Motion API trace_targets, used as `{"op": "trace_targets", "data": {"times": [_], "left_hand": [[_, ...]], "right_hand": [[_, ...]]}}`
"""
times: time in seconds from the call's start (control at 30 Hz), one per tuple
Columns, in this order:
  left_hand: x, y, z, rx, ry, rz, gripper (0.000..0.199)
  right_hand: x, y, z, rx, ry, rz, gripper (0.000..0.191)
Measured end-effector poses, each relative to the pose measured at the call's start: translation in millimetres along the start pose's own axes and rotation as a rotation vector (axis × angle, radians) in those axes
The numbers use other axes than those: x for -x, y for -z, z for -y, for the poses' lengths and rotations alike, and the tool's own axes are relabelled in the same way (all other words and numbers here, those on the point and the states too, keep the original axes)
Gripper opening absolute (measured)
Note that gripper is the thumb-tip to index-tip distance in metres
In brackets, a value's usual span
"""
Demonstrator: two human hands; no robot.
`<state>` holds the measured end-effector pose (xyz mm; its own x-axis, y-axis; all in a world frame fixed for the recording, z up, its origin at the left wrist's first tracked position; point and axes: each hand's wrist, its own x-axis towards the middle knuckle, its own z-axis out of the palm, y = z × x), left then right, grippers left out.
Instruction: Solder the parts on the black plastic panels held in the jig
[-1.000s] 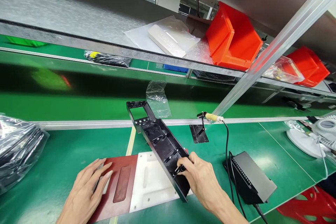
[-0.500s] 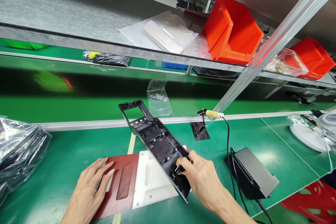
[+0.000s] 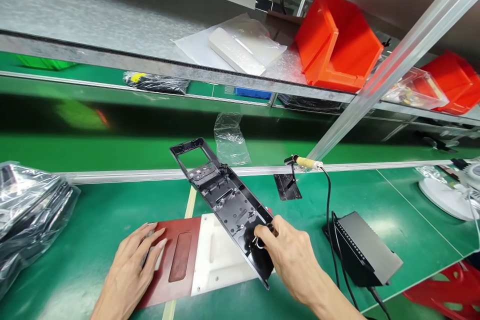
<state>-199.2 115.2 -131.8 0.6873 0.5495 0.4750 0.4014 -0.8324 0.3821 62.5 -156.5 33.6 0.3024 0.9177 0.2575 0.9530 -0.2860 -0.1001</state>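
My right hand (image 3: 290,255) pinches the lower end of a long black plastic housing (image 3: 234,210), which is held tilted over a white fixture plate (image 3: 215,260). A small round black part with a ring (image 3: 259,243) shows at my right fingertips. The housing's window frame end points up and left. My left hand (image 3: 131,265) rests on the red-brown plate (image 3: 182,255), fingers spread over a small grey and white piece (image 3: 159,258); whether it grips that piece is hard to see.
Bagged black parts (image 3: 33,215) lie at the left. A soldering iron (image 3: 307,162) sits in its holder, its cable running past a black box (image 3: 363,247) on the right. Red bins (image 3: 337,45) and a bagged white piece (image 3: 236,50) occupy the shelf above.
The black housing has turned slightly, so more of its inner face shows. The whole view has shifted a little; both hands keep nearly the same places on the plate and the housing.
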Motion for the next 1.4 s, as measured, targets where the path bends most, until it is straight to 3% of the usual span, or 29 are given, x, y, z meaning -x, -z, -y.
{"op": "trace_targets", "data": {"times": [0.5,0.7,0.8,0.97,1.13,1.23,1.4], "left_hand": [[0.1,-0.8,0.1,0.012,0.012,-0.007,0.037],[3.1,-2.8,2.7,0.017,0.018,-0.006,0.037],[3.4,-4.2,3.3,0.019,0.019,-0.017,0.036],[0.3,4.2,-4.0,0.010,0.040,-0.058,0.034],[9.4,31.6,-14.9,-0.018,0.039,-0.097,0.031],[24.5,51.8,-19.4,-0.085,0.064,-0.102,0.031],[45.2,87.8,-26.4,-0.246,0.060,-0.133,0.037]], "right_hand": [[1.4,1.0,1.8,0.142,0.052,-0.044,0.046],[-10.2,-7.5,-3.5,0.125,-0.032,0.025,0.032],[-44.8,-14.1,-12.8,0.103,-0.162,0.101,0.013],[-139.9,-37.7,-35.5,0.116,-0.260,0.105,0.031],[-226.1,-74.7,-51.6,0.114,-0.368,0.155,0.038],[-253.9,-94.6,-55.0,0.111,-0.400,0.188,0.040],[-275.1,-118.2,-60.8,0.118,-0.453,0.205,0.039]]}}
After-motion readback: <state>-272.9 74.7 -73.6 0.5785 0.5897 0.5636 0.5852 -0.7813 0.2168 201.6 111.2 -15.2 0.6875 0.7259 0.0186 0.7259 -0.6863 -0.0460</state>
